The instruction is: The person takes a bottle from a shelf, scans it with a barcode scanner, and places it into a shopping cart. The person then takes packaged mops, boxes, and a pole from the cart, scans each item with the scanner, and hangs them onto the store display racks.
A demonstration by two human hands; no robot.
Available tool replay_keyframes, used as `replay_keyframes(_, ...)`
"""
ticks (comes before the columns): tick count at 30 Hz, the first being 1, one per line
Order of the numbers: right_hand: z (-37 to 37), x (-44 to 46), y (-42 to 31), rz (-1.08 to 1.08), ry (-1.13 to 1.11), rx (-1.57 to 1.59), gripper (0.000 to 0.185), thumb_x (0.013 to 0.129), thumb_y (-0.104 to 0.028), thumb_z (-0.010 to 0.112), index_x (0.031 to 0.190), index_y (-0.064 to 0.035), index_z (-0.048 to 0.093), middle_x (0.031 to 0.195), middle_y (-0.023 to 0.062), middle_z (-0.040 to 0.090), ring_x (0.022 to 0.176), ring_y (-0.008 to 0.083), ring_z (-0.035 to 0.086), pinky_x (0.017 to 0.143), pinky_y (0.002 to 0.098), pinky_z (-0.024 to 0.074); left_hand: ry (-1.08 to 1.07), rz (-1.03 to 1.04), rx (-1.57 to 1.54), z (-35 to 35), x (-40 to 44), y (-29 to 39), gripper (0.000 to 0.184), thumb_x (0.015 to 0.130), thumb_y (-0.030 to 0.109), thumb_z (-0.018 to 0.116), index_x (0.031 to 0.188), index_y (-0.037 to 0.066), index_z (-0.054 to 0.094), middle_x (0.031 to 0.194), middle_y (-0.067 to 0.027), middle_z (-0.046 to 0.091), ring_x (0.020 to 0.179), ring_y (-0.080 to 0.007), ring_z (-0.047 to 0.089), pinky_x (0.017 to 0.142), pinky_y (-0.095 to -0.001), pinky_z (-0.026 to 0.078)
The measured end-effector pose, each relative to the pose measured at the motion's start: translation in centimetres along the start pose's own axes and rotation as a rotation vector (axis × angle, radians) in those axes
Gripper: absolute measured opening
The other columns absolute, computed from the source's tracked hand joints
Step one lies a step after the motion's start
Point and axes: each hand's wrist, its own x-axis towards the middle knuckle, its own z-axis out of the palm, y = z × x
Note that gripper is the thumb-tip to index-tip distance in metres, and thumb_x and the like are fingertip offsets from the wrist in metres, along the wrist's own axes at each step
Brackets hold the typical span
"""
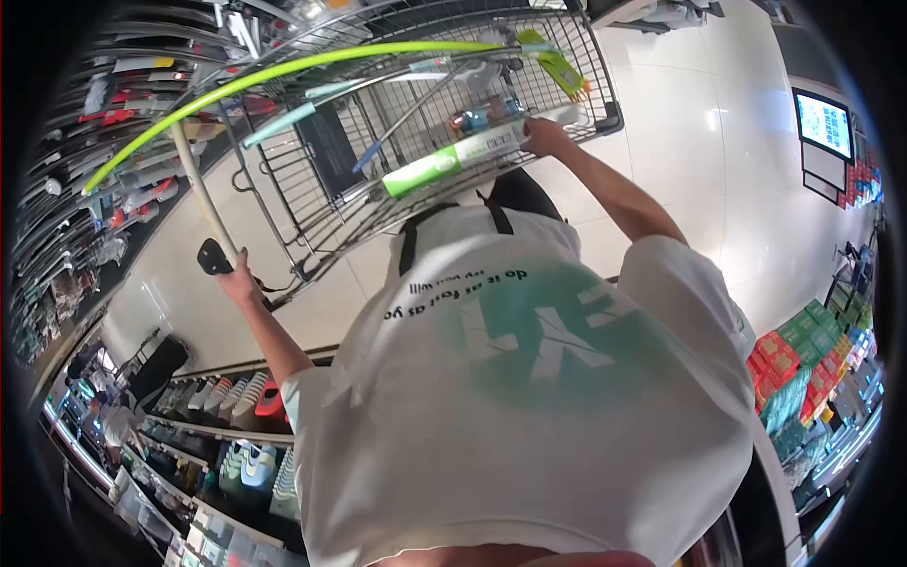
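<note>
My left hand (238,279) is closed around the lower part of a long cream pole (201,189), beside a rounded black piece (213,257). My right hand (546,138) is closed on the right part of a long green-and-white package (453,163), which lies along the near side of a wire shopping cart (283,194). Over the cart arches a neon green strip (312,60). Inside are light teal handles (279,125), a green brush-like item (557,74) with orange tips, and a clear-wrapped item (487,118).
Densely hung goods (123,104) line the upper left. Shelves of shoes (236,402) stand at the lower left, with a person (118,425) farther off. Red and green boxes (798,354) are stacked right, below a lit screen (824,123). Tiled floor (671,123) lies beyond the cart.
</note>
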Motion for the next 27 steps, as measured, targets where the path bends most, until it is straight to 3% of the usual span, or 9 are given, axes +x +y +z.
replay_keyframes(3,2.0,4.0,2.5,-0.309,0.07,-0.043,0.052,0.067,-0.038,0.077,0.106,-0.0063,0.063,0.108,0.0157,0.064,0.107,0.0333,0.061,0.092,0.0408,0.0492,0.064,-0.15,0.225,0.9,-1.6,2.8,0.032,0.074,0.021,0.079,0.09,0.002,0.059,0.064,-0.0028,0.054,0.047,-0.0135,0.045,0.043,-0.0296,0.04)
replay_keyframes(7,0.3,4.9,-0.4,-0.195,-0.029,-0.052,0.075,0.064,-0.041,0.08,0.127,-0.0125,0.052,0.126,0.013,0.055,0.125,0.033,0.048,0.104,0.0472,0.04,0.016,-0.032,0.14,1.1,-1.1,1.1,0.035,0.073,0.024,0.08,0.092,0.003,0.059,0.065,-0.0023,0.055,0.047,-0.0136,0.048,0.046,-0.0314,0.041)
replay_keyframes(9,0.0,5.9,-0.6,-0.19,-0.116,-0.149,0.084,0.063,-0.042,0.081,0.134,-0.0161,0.046,0.132,0.0114,0.051,0.131,0.0325,0.043,0.106,0.0513,0.0363,0.022,-0.139,0.12,1.4,-2.0,2.4,0.036,0.073,0.023,0.079,0.093,0.002,0.059,0.065,-0.0034,0.055,0.049,-0.0136,0.049,0.044,-0.0325,0.042)
replay_keyframes(13,1.5,7.0,-0.6,-0.21,-0.205,-0.221,0.083,0.064,-0.042,0.082,0.133,-0.0129,0.047,0.142,0.0119,0.047,0.135,0.0321,0.04,0.109,0.0529,0.0327,0.014,-0.174,0.103,1.3,-2.8,4.1,0.031,0.072,0.022,0.078,0.087,0.003,0.059,0.063,-0.0046,0.054,0.047,-0.0156,0.049,0.036,-0.0339,0.041)
replay_keyframes(15,2.1,7.7,0.0,-0.257,-0.184,-0.234,0.083,0.064,-0.041,0.082,0.134,-0.0136,0.047,0.141,0.0116,0.049,0.133,0.0301,0.043,0.109,0.0531,0.0323,0.039,-0.11,0.119,0.8,-1.7,1.9,0.03,0.072,0.022,0.078,0.085,0.004,0.059,0.063,-0.0047,0.054,0.047,-0.0159,0.049,0.034,-0.0339,0.041)
replay_keyframes(19,0.9,7.7,0.6,-0.3,-0.156,-0.256,0.083,0.063,-0.04,0.082,0.134,-0.0153,0.048,0.136,0.0089,0.052,0.131,0.0263,0.045,0.107,0.0523,0.0335,0.072,-0.217,0.1,1.3,-4.1,5.4,0.031,0.072,0.023,0.08,0.086,0.002,0.062,0.065,-0.0045,0.057,0.053,-0.0134,0.052,0.043,-0.0322,0.043)
replay_keyframes(21,0.5,7.1,0.6,-0.315,-0.066,-0.257,0.084,0.064,-0.041,0.082,0.135,-0.0157,0.047,0.135,0.0078,0.052,0.13,0.0257,0.046,0.106,0.0514,0.0334,0.026,-0.075,0.081,0.8,-1.8,2.4,0.031,0.072,0.02,0.081,0.085,0.001,0.061,0.063,-0.0029,0.056,0.052,-0.0125,0.051,0.045,-0.03,0.041)
replay_keyframes(25,1.8,6.8,1.6,-0.27,0.128,-0.165,0.079,0.07,-0.045,0.079,0.137,-0.0191,0.045,0.133,0.0063,0.051,0.13,0.0249,0.045,0.105,0.0523,0.0317,0.035,-0.084,0.102,1.1,-3.0,3.6,0.031,0.072,0.018,0.08,0.087,0.001,0.06,0.062,-0.002,0.055,0.052,-0.0118,0.05,0.045,-0.0297,0.041)
replay_keyframes(27,2.7,7.6,2.4,-0.291,0.065,-0.132,0.077,0.075,-0.046,0.075,0.139,-0.0194,0.044,0.134,0.0068,0.05,0.13,0.0256,0.043,0.106,0.0531,0.0286,0.037,-0.102,0.116,1.0,-3.2,4.3,0.033,0.072,0.019,0.08,0.088,0.001,0.058,0.061,-0.0015,0.053,0.051,-0.0121,0.05,0.044,-0.0298,0.04)
